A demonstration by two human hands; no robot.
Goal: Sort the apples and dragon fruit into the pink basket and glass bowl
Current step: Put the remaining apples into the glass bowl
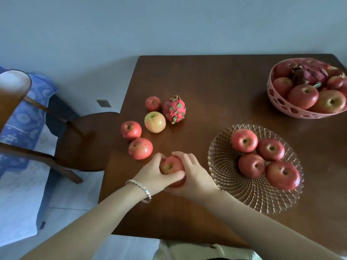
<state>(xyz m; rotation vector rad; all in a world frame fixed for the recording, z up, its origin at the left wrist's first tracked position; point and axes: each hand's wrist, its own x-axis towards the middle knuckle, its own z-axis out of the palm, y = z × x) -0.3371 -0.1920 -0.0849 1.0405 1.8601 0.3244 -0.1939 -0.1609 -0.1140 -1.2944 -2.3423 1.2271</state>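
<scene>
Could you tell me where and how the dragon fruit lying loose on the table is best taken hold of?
Grip the dragon fruit across its broad middle, coming from above. It lies with its tapered tip toward the person; apples crowd its left, while its right side is open.

In front of me is a dark brown wooden tabletop (216, 87). Toward its left side four apples lie loose: a small red apple (153, 103) at the back, a yellow-green apple (155, 122) just in front of it, then a red apple (131, 130) and another red apple (140, 148) nearer me. A dragon fruit (174, 109) lies beside the small one. The glass bowl (225, 166) stands to the right, and the pink basket (277, 102) sits in the far right corner.
</scene>
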